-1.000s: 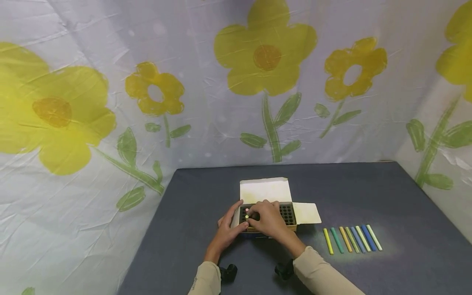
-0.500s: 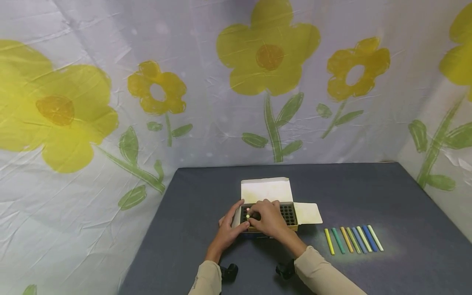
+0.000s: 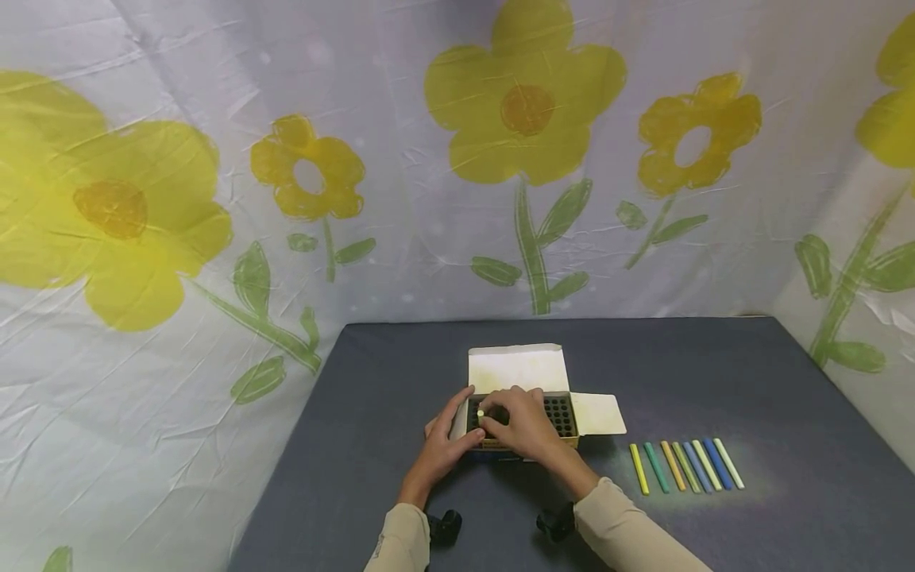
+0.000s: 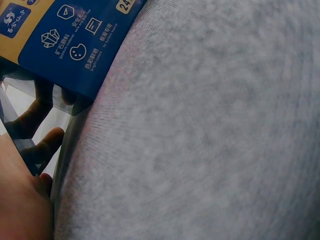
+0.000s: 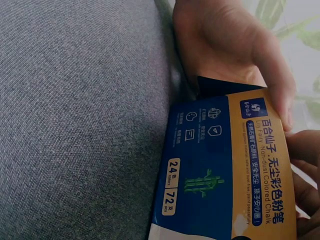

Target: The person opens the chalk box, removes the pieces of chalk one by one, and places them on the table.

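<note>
An open box of colored chalk (image 3: 568,442) stands on the dark table, its holed insert facing up. My left hand (image 3: 434,456) holds the box's left end, thumb at the front edge and fingers along the side. Over the left part of the insert, my right hand (image 3: 527,426) pinches a pale yellow chalk stick (image 3: 481,414) between thumb and forefinger. How deep the stick sits in a hole is hidden. In the right wrist view the box front (image 5: 200,155) is blue and gold, with the left thumb at its top edge. The left wrist view shows only one corner of the box (image 4: 70,45).
The white lid (image 3: 518,369) is folded back, and a side flap (image 3: 599,415) sticks out to the right. On the table at right lies a row of several chalk sticks (image 3: 686,465), in yellow, green, orange, blue and white. A flowered cloth (image 3: 415,238) hangs behind the table.
The pale yellow chalk's tip has shifted slightly away from me over the insert. A pink chalk tip seen beside it earlier is now out of sight. The left hand stays on the box.
</note>
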Action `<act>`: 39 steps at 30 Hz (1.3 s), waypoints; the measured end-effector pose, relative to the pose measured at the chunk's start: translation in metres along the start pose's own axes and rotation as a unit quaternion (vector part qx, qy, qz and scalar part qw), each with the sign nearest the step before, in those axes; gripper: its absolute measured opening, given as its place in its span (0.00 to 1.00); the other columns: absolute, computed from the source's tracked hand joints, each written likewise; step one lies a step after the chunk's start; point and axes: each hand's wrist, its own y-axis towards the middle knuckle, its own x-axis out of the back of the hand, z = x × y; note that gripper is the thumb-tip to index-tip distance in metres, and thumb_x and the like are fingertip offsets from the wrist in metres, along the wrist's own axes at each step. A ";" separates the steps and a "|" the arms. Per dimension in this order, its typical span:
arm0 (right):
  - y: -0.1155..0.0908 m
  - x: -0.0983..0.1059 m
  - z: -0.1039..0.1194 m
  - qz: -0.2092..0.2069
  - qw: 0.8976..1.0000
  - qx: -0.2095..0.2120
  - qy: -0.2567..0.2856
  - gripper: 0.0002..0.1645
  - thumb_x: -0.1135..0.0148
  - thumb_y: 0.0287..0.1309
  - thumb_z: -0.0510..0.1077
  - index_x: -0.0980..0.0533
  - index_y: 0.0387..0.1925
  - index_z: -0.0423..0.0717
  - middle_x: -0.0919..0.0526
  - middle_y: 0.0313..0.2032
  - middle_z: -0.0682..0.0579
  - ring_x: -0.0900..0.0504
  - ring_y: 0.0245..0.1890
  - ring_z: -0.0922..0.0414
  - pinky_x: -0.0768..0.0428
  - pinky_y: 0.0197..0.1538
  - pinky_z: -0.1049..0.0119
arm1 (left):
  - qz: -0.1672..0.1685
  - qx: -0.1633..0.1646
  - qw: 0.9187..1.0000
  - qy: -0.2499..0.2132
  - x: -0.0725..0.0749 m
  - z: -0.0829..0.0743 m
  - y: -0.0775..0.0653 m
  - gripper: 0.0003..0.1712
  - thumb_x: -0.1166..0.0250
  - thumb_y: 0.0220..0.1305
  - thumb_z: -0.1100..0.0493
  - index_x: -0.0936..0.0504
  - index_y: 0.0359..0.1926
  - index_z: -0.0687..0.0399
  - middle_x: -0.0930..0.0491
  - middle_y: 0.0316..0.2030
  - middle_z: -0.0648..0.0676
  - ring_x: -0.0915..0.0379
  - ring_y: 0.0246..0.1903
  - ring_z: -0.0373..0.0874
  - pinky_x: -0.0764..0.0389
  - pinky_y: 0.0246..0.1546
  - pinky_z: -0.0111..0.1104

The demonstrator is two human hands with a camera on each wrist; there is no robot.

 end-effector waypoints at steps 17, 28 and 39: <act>0.002 0.006 -0.003 -0.020 0.996 0.041 0.071 0.08 0.30 0.62 0.43 0.17 0.43 0.48 0.12 0.32 0.61 0.23 0.31 0.66 0.41 0.48 0.55 | 0.000 -0.003 1.000 -0.011 -0.001 -0.004 -0.001 0.42 0.31 0.63 0.52 0.36 0.76 0.29 0.33 0.72 0.52 0.37 0.64 0.56 0.30 0.55 0.53; 0.002 0.024 -0.004 -0.081 0.989 0.044 0.116 0.11 0.31 0.64 0.41 0.19 0.47 0.48 0.12 0.33 0.57 0.17 0.31 0.64 0.36 0.54 0.51 | 0.006 -0.010 1.000 0.003 0.000 -0.002 -0.001 0.41 0.31 0.64 0.45 0.37 0.75 0.22 0.37 0.76 0.49 0.43 0.72 0.60 0.37 0.63 0.65; -0.006 0.046 -0.023 -0.097 0.979 0.066 0.166 0.08 0.34 0.64 0.35 0.19 0.44 0.42 0.11 0.26 0.50 0.21 0.24 0.66 0.32 0.53 0.46 | 0.006 -0.013 1.000 0.000 0.000 -0.004 -0.001 0.41 0.31 0.64 0.46 0.37 0.76 0.26 0.38 0.76 0.49 0.45 0.73 0.61 0.39 0.64 0.66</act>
